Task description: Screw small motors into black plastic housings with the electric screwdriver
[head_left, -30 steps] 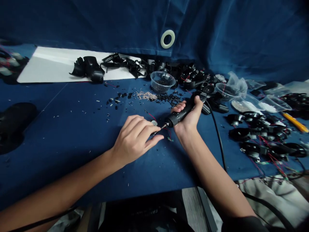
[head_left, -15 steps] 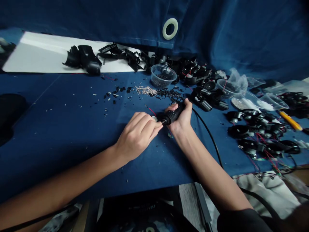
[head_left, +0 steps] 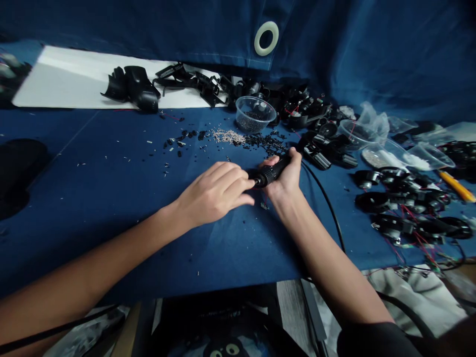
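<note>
My right hand [head_left: 285, 177] is wrapped around a black corded electric screwdriver [head_left: 273, 171], its tip pointing left toward my other hand. At that tip my left hand [head_left: 217, 191] is closed with the fingers bent, back of the hand facing up. A dark part [head_left: 253, 173] shows just beyond its fingers; the rest of what they hold is hidden. The screwdriver's black cable [head_left: 325, 198] curves down to the right. Behind the hands lie a heap of small silver screws [head_left: 227, 136] and a spread of small black pieces [head_left: 266, 142].
A clear plastic bowl [head_left: 255, 113] with dark bits stands behind the screws. Black curved housings [head_left: 140, 88] lie on a white board [head_left: 82, 82]. At right are wired black assemblies [head_left: 390, 224], clear tubs [head_left: 427, 154] and a yellow-handled tool [head_left: 456, 186]. A blue curtain [head_left: 178, 25] hangs behind.
My left hand has shifted slightly up and turned, its fingers now covering the round metallic part and red wire seen before. The right hand keeps hold of the screwdriver. The view has shifted slightly.
</note>
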Demonstrator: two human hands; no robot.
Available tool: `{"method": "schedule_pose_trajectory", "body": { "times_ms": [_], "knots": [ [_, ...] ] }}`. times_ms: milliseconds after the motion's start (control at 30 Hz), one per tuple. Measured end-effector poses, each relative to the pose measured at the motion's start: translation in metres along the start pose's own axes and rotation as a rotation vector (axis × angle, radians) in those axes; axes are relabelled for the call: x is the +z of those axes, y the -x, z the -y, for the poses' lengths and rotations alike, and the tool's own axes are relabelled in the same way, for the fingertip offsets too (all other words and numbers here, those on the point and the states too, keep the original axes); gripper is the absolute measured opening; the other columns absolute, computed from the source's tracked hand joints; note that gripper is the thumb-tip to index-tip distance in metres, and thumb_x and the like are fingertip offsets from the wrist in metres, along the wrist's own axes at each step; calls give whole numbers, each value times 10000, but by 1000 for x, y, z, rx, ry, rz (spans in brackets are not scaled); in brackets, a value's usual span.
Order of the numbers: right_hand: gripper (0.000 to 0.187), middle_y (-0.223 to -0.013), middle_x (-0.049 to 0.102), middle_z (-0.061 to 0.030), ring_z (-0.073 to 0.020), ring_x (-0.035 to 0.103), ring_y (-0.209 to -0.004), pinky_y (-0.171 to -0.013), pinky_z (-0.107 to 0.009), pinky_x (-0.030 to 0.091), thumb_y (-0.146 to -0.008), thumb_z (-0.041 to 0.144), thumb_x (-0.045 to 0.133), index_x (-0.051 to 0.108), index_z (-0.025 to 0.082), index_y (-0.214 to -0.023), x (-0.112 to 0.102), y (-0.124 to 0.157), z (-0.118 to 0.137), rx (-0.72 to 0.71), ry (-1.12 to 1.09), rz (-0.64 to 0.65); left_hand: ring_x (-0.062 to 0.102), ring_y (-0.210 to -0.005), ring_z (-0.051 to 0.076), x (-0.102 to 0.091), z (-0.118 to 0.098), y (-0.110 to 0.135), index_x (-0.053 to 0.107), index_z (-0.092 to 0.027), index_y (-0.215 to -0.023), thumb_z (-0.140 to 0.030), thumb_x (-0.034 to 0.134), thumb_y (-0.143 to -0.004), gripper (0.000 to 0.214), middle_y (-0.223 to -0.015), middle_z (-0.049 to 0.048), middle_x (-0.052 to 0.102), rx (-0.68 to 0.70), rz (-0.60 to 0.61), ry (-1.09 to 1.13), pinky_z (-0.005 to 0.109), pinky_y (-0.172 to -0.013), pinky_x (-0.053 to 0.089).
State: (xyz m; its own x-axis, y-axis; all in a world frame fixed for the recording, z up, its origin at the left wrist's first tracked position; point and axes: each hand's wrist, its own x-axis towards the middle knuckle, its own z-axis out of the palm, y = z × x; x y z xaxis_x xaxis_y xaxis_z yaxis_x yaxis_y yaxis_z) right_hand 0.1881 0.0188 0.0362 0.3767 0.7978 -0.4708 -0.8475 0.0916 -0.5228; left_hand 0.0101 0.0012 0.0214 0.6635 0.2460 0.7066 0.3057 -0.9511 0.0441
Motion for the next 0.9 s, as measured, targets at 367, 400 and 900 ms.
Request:
{"method": "schedule_pose_trajectory", "body": {
  "times_ms": [367,400,900],
  "knots": [
    [347,-495,420,88,-84,434,-378,-343,-211,387,-792,577,496,451,234,-761,-3,16,0,-671,338,204,472,-1199,282,18,13,23,307,-156,-1343,-459,720,-728,801,-1293,149,484,-395,233,194,430,-985,409],
    [343,-496,420,88,-86,437,-377,-342,-214,389,-800,574,487,452,235,-764,-3,18,-1,-696,347,219,477,-1199,275,20,14,23,324,-163,-1337,-447,707,-746,759,-1295,136,497,-393,273,195,420,-988,405],
    [309,-521,427,82,-84,462,-368,-362,-217,396,-814,560,467,461,255,-768,1,21,-8,-745,365,248,505,-1158,243,21,15,21,431,-163,-1271,-354,634,-834,518,-1228,92,561,-387,351,181,391,-978,382]
  ]
}}
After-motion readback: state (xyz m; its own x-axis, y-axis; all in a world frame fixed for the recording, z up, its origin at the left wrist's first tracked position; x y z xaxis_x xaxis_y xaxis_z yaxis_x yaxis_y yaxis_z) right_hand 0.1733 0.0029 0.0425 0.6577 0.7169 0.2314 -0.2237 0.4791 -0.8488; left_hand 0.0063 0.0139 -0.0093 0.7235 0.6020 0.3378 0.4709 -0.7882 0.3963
